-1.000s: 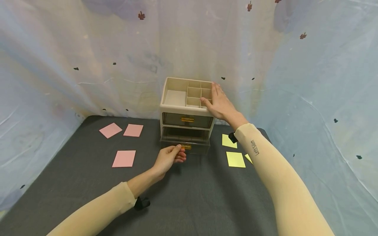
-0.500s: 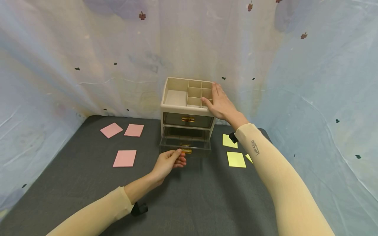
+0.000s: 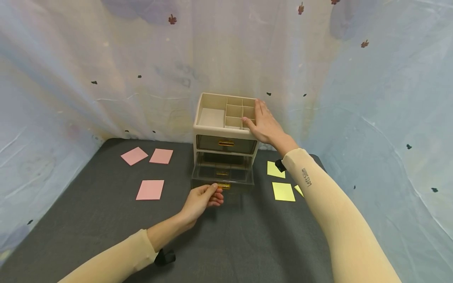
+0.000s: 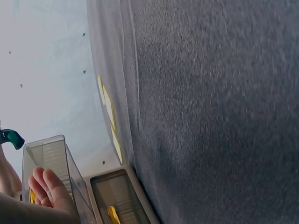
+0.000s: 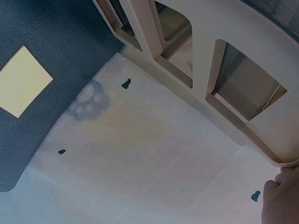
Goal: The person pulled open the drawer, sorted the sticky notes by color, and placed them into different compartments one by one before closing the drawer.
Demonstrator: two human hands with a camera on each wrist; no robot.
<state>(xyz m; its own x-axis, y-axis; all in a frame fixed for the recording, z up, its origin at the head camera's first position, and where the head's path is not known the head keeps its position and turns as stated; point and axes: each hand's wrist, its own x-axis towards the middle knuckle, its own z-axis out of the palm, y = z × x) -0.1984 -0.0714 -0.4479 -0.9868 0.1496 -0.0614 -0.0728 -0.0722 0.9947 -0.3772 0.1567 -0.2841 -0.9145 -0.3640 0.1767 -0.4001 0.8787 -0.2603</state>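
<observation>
A cream organizer (image 3: pixel 225 131) with a compartmented top stands at the table's back. Its transparent middle drawer (image 3: pixel 205 181) is pulled out toward the camera. My left hand (image 3: pixel 198 202) pinches that drawer's gold handle (image 3: pixel 224 186) between thumb and curled fingers; the left wrist view also has the hand (image 4: pixel 52 193) at the drawer front. My right hand (image 3: pixel 265 125) rests on the organizer's right top edge, fingers extended and thumb over the small compartments. Above the pulled drawer, another drawer (image 3: pixel 244 145) is closed. In the right wrist view the organizer's side (image 5: pixel 201 60) has cut-out windows.
Pink square notes (image 3: pixel 150 190) lie on the dark table (image 3: pixel 226 243) left of the organizer. Yellow square notes (image 3: pixel 283 192) lie to its right, one partly hidden by my right sleeve. A patterned curtain (image 3: pixel 226 47) hangs behind and at both sides.
The drawer has slid farther out toward the camera, with my left hand moving along at its handle. My right hand has stayed on the organizer's edge.
</observation>
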